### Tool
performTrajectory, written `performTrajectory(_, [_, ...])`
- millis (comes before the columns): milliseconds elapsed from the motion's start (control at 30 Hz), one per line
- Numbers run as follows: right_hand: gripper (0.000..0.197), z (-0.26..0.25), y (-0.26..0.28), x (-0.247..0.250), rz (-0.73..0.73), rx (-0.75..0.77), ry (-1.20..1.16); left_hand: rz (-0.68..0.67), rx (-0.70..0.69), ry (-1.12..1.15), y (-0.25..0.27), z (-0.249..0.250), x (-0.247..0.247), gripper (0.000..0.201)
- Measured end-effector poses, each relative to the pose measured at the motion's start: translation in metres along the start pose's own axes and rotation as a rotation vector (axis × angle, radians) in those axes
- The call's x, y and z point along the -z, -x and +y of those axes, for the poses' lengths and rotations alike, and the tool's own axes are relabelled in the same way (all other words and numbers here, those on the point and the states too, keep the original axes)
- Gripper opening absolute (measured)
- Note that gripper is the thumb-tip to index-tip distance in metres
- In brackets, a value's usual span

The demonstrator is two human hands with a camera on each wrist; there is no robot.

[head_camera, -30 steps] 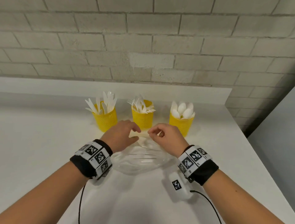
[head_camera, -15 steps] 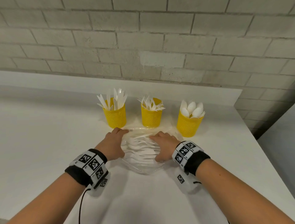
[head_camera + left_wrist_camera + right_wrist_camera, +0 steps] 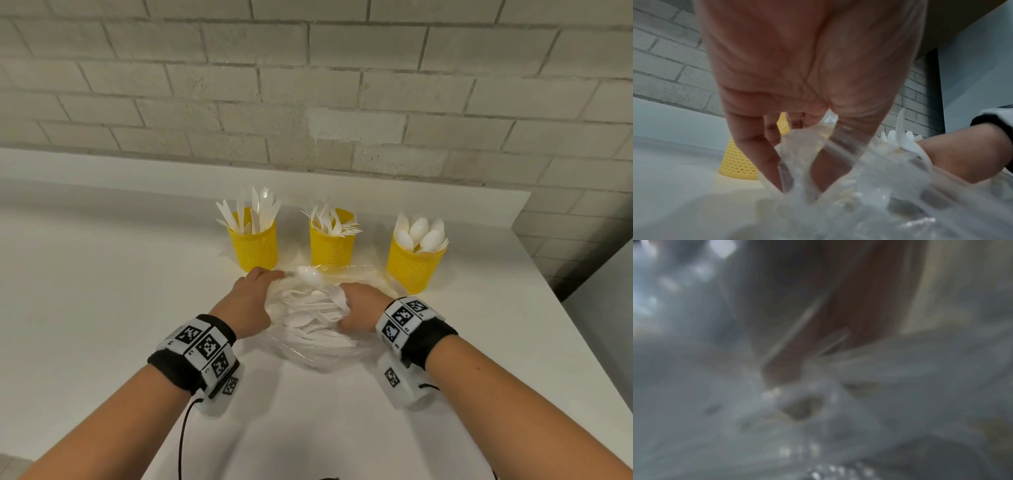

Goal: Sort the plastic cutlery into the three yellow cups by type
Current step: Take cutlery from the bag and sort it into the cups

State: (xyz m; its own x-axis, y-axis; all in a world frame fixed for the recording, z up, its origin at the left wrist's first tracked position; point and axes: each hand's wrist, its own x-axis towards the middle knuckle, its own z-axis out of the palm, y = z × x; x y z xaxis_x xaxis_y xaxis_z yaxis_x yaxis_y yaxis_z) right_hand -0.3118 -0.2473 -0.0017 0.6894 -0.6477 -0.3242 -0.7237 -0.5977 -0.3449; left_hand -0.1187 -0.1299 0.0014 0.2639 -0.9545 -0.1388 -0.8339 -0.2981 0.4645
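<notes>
Three yellow mesh cups stand in a row at the back: the knife cup (image 3: 253, 250), the fork cup (image 3: 331, 248) and the spoon cup (image 3: 414, 270). In front of them lies a clear plastic bag (image 3: 318, 353) full of white cutlery (image 3: 308, 318). My left hand (image 3: 253, 301) pinches the bag's left edge, and the film (image 3: 797, 154) shows between its thumb and fingers. My right hand (image 3: 363, 308) is inside the bag, fingers curled round a bunch of cutlery. One spoon (image 3: 308, 274) lies at the bag's far edge, just right of my left fingertips. The right wrist view is only blur.
The white table (image 3: 102, 308) ends in a raised ledge (image 3: 137, 168) under a brick wall. Its right edge (image 3: 582, 325) drops off beside the spoon cup. The knife cup (image 3: 740, 162) stands just behind my left fingers.
Both hands came down from the bag's top onto it. The left now pinches the bag's left side, and the right has dug into the cutlery. A spoon has appeared at the far edge.
</notes>
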Motion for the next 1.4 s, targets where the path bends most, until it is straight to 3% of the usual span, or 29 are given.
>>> performTrajectory(167, [0.062,0.012,0.006,0.007,-0.047,0.027,-0.039,0.017,0.026,-0.014,0.000,-0.004,0.000,0.079])
performTrajectory(367, [0.062,0.001,0.002,0.000,-0.065,0.007,0.057,0.041,-0.016,0.014,0.000,-0.001,-0.006,0.066])
performTrajectory(467, [0.084,-0.006,-0.003,-0.003,-0.042,0.016,-0.002,0.041,-0.033,0.014,0.000,0.000,-0.005,0.070])
performTrajectory(567, [0.110,-0.010,-0.006,0.001,-0.132,0.074,-0.011,0.034,-0.031,0.017,0.001,-0.001,-0.004,0.067])
performTrajectory(633, [0.117,-0.011,-0.005,0.004,-0.183,0.098,-0.057,0.033,-0.026,0.025,0.000,-0.002,-0.003,0.067])
performTrajectory(700, [0.106,-0.012,-0.005,0.003,-0.169,0.119,-0.115,0.037,-0.022,0.024,0.000,-0.002,-0.003,0.067])
performTrajectory(833, [0.051,-0.014,-0.008,0.001,-0.068,0.234,-0.267,0.041,-0.018,0.032,-0.001,-0.001,-0.004,0.068])
performTrajectory(900, [0.033,-0.011,-0.010,0.003,0.038,0.290,-0.316,0.043,-0.013,0.034,-0.001,-0.002,-0.004,0.067])
performTrajectory(1000, [0.031,-0.008,-0.005,0.008,0.171,0.285,-0.306,0.042,-0.007,0.043,-0.001,-0.004,-0.005,0.067])
performTrajectory(1133, [0.042,-0.015,0.003,0.005,0.173,0.361,-0.410,0.056,-0.011,0.076,-0.001,-0.003,-0.006,0.065])
performTrajectory(1267, [0.016,-0.021,0.002,0.000,0.246,0.370,-0.453,0.073,-0.011,0.100,-0.002,-0.002,-0.006,0.063])
performTrajectory(1400, [0.010,-0.003,0.004,0.009,0.325,0.233,-0.580,0.095,-0.013,0.114,-0.001,-0.008,-0.005,0.063])
